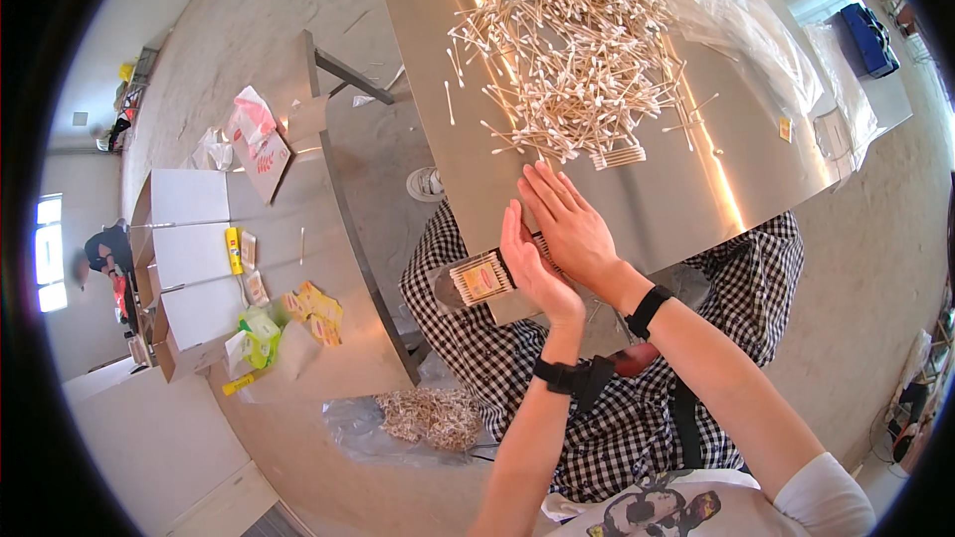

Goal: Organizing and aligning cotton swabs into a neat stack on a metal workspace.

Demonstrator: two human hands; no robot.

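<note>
My left hand (537, 270) and my right hand (577, 231) come together at the table's near edge. Their palms face each other, and the fingers of both are stretched out straight. A narrow strip of something dark with pale sticks shows between the palms; most of it is hidden. Beside my left hand, a small clear box of cotton swabs (479, 278) with a yellow and red label lies over my left thigh, its right end covered by that hand. Just beyond my fingertips, a large loose pile of cotton swabs (587, 60) is spread on the metal table (438, 30). A short even row of swabs (619, 156) lies at its near edge.
Clear plastic sheeting (741, 20) and a blue case (868, 40) lie at the table's right. A lower side table (348, 358) at left carries an open white carton (189, 249), yellow packets (316, 313) and a green pack (261, 338). A bag of swabs (430, 418) sits below.
</note>
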